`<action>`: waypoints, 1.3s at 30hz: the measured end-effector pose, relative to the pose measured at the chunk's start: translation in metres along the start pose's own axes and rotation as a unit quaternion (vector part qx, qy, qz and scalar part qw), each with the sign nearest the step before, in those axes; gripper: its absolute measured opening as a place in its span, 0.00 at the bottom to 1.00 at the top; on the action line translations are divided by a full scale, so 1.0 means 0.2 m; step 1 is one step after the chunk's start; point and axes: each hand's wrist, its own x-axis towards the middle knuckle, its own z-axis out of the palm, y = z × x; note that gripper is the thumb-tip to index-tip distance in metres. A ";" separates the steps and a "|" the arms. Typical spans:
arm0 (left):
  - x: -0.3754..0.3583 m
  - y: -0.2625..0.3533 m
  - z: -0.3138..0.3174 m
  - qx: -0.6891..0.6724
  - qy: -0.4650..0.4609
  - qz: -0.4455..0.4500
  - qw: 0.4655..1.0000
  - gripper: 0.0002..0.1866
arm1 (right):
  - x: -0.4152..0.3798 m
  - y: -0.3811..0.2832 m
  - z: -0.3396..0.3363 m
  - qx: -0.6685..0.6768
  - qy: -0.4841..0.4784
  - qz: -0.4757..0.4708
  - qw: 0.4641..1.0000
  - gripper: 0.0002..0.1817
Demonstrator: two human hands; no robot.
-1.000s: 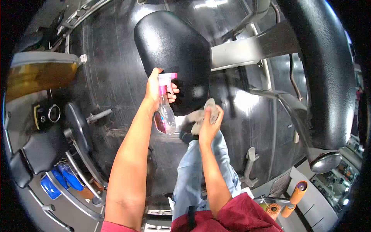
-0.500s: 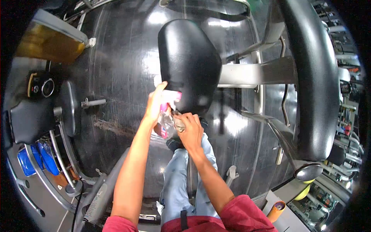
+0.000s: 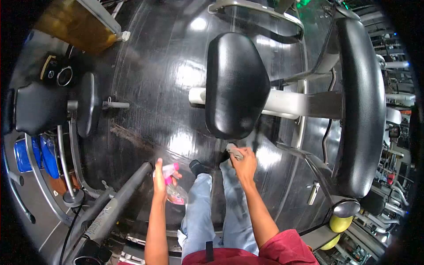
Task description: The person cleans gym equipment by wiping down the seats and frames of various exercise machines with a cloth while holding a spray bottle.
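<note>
My left hand (image 3: 160, 182) is wrapped round a clear spray bottle (image 3: 177, 194) with a pink and white trigger head, held low beside my left leg. A crumpled greyish cloth (image 3: 233, 151) is gripped by my right hand (image 3: 246, 167), just below the near end of a black padded seat (image 3: 236, 84). A small gap seems to lie between cloth and seat. The seat's dark surface is shiny, with light reflecting off it.
A long black backrest pad (image 3: 363, 110) stands to the right, joined to the seat by a grey metal beam (image 3: 287, 102). Another machine's frame (image 3: 119, 201) slants in at lower left. Yellow balls (image 3: 340, 224) lie at lower right. Dark rubber flooring (image 3: 150, 88) surrounds the seat.
My hands were close together over the seat's near end. Now they are apart: the bottle has come down and left, the cloth right and slightly down. The seat appears further right in view.
</note>
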 end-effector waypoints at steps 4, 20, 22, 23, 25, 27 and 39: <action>-0.10 -0.13 -0.04 -0.017 0.001 -0.012 1.000 0.39 | -0.03 -0.27 0.06 0.075 0.008 -0.122 0.990 0.19; -0.25 -0.11 -0.18 -0.042 -0.004 0.018 0.999 0.33 | 0.26 -0.01 -0.10 -0.249 -0.027 -0.352 0.902 0.14; -0.29 -0.07 -0.19 -0.054 0.004 0.024 0.998 0.33 | 0.27 0.12 -0.17 -0.253 -0.014 -0.296 0.921 0.16; -0.30 -0.07 -0.21 -0.059 0.005 0.032 0.998 0.33 | 0.28 0.17 -0.22 -0.252 0.010 -0.269 0.929 0.18; -0.32 -0.07 -0.23 -0.048 0.008 0.053 0.997 0.33 | 0.29 0.19 -0.34 -0.181 0.019 -0.202 0.962 0.22; -0.35 -0.07 -0.23 -0.053 0.006 0.058 0.997 0.33 | 0.28 0.13 -0.41 -0.140 0.016 -0.203 0.969 0.28; -0.57 -0.06 -0.02 0.014 0.021 0.070 0.997 0.36 | 0.32 -0.07 -0.15 -0.251 -0.092 -0.412 0.871 0.15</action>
